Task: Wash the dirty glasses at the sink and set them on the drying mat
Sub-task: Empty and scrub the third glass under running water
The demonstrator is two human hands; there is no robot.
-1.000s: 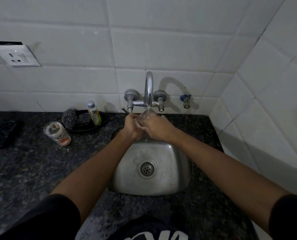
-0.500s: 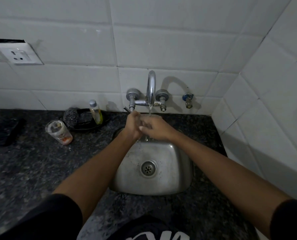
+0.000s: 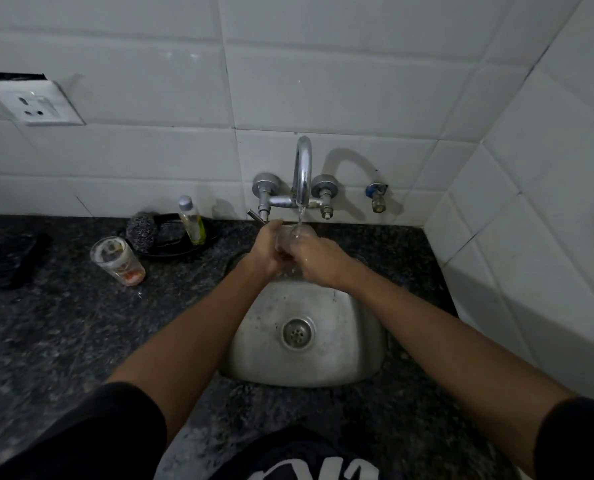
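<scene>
A clear glass (image 3: 290,234) is held over the steel sink (image 3: 361,344) right under the running tap (image 3: 303,174). My left hand (image 3: 266,251) grips its left side. My right hand (image 3: 318,259) holds it from the right, its fingers curled against the glass; most of the glass is hidden between the hands. A thin stream of water falls onto its rim. A second, dirty glass (image 3: 117,259) with orange print stands on the dark counter left of the sink.
A black dish (image 3: 178,245) behind the dirty glass holds a steel scrubber (image 3: 142,231) and a small bottle of yellow liquid (image 3: 191,220). A dark mat (image 3: 10,258) lies at far left. White tiled walls close the back and right; a wall socket (image 3: 34,102) sits upper left.
The hands have shifted slightly around the glass under the stream and stay in the same place. The rest is unchanged.
</scene>
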